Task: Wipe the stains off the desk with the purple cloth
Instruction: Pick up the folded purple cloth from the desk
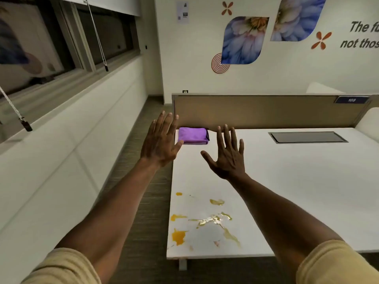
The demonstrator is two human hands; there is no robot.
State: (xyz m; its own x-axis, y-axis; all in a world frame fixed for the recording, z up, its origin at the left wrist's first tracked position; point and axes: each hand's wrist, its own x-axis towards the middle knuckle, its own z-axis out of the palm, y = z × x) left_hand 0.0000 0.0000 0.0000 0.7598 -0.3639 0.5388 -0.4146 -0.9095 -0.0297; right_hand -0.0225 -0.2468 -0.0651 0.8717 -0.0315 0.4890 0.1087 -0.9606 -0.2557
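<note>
Fingers [225,136] spread wide on both hands — left hand [160,143] and right hand [229,158] grasp nothing. Cloth [193,135] sits folded at the desk's [297,181] far-left corner; stains [205,220] near the front-left edge.

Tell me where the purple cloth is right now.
The purple cloth lies folded at the desk's far left corner, against the divider panel, between both raised hands.

White wall [287,74] with flower decals, dark windows [61,42] left, brown partition [266,111], striped carpet [143,201].
</note>
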